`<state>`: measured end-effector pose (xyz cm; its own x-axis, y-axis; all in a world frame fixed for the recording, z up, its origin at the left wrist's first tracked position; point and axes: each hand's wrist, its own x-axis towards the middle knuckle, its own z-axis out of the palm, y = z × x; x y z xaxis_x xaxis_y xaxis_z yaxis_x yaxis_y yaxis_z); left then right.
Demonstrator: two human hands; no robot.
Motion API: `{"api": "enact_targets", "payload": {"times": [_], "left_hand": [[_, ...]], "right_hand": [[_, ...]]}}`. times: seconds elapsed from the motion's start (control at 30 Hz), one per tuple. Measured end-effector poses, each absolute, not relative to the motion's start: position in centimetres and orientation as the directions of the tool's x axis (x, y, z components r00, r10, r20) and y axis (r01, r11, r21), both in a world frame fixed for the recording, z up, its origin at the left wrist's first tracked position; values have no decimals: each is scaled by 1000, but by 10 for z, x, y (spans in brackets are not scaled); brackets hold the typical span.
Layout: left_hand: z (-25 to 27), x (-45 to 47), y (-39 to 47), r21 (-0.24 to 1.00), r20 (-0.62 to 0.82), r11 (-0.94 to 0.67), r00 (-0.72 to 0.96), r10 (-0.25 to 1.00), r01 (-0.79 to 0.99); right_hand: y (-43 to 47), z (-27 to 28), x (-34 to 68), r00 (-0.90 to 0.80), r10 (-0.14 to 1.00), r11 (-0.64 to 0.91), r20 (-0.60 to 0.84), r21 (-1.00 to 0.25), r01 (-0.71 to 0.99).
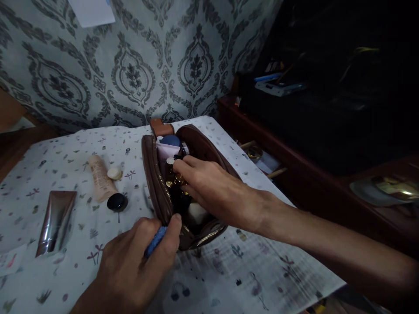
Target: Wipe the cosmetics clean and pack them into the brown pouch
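Note:
A brown zip-up cosmetic bag [151, 174] lies unzipped on the table, packed with small items. My right hand [209, 179] reaches into it from the right. Its fingers are curled and pressed together beside a white round cap [170, 161] and gold-coloured pieces; what they hold is hidden. My left hand [134, 257] is closed at the bag's near left edge, thumb along the zip. A blue textured thing [156, 242] shows between its thumb and forefinger. Inside the bag I see a pink tube [167, 151] and a dark blue round item [170, 140].
Left of the bag lie a beige tube [101, 176], a small cream-coloured lidded jar [114, 174], a black round cap [117, 202] and a shiny brown tube [56, 222]. A patterned cloth [88, 288] covers the table. Dark red wooden furniture [262, 135] stands at right.

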<state>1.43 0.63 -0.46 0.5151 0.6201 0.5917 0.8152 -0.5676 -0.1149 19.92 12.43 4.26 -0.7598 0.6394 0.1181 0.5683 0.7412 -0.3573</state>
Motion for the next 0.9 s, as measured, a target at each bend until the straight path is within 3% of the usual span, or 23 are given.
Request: {"api": "enact_targets", "payload": {"times": [0.43, 0.7, 0.9], "left_hand": [[-6, 14, 7, -149, 588, -586, 548, 595, 796], [-5, 13, 4, -176, 550, -562, 554, 625, 808], [-4, 14, 4, -166, 560, -561, 546, 623, 811]], "right_hand": [[129, 43, 197, -758, 644, 730, 104, -382, 567], [132, 43, 191, -787, 614, 757, 65, -330, 563], [142, 30, 187, -828, 559, 742, -28, -429, 515]]}}
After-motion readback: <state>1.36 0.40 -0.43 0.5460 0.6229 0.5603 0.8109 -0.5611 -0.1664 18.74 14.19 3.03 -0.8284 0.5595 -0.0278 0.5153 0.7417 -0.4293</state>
